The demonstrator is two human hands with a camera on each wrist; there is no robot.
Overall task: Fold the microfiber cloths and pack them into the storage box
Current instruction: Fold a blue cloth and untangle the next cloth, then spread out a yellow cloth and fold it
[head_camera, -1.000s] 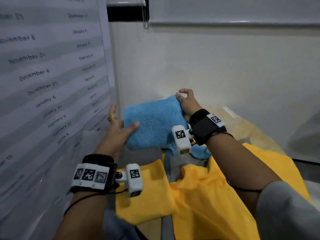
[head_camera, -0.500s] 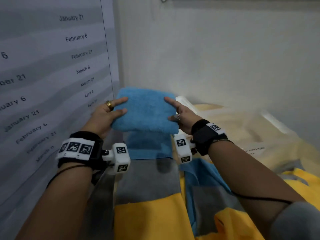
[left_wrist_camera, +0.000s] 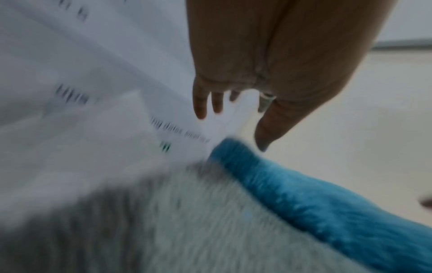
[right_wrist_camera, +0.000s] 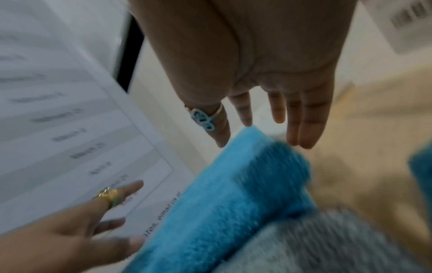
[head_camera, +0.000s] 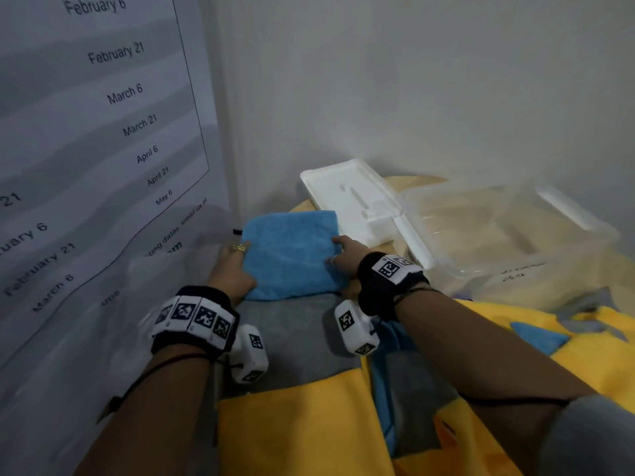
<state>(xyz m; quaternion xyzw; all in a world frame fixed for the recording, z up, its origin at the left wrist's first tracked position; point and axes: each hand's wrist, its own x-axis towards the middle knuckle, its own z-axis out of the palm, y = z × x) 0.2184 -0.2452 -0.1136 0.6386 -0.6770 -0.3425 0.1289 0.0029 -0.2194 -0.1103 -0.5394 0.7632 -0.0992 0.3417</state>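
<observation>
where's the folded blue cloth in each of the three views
Head: folded blue cloth sits centre, between the left hand and right hand, on the grey cloth.
Left wrist: a blurred blue band at lower right.
Right wrist: lower centre, below the fingers.
Shared landmark: the printed date sheet at left in every view.

Right hand (right_wrist_camera: 268, 61), fingers straight, above folded blue cloth (right_wrist_camera: 233, 188); grey cloth (right_wrist_camera: 315, 245) beneath; left hand (right_wrist_camera: 70, 230) beside; printed sheet (right_wrist_camera: 58, 110).
</observation>
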